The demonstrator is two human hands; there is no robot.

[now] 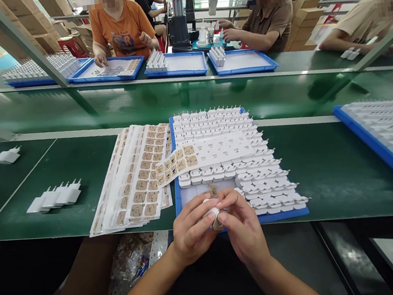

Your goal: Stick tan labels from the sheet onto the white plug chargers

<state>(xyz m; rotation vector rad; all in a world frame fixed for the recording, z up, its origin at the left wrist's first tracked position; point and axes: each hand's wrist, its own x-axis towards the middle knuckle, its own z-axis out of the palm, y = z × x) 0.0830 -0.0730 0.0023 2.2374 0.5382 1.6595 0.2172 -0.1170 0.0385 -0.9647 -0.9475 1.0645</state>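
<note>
Above the near edge of a blue tray (177, 202), both hands meet around a small white plug-in charger (208, 204). My left hand (194, 226) is closed on its body. With thumb and fingers, my right hand (243, 227) pinches a tan sticker (218, 221) lying against the charger; fingers hide much of both. Rows of white chargers (212, 129), pins showing, fill most of the tray. Across them lies a partly used sticker sheet (218, 149), tan labels left only at its left end. A fanned stack of sticker sheets (135, 173) rests left of the tray.
Several loose chargers (55, 197) lie on the green table at left. Another blue tray (381, 145) of chargers stands at right. Beyond a green divider (123, 99), co-workers sit behind more trays (187, 63). A plastic bag (126, 264) is below the table edge.
</note>
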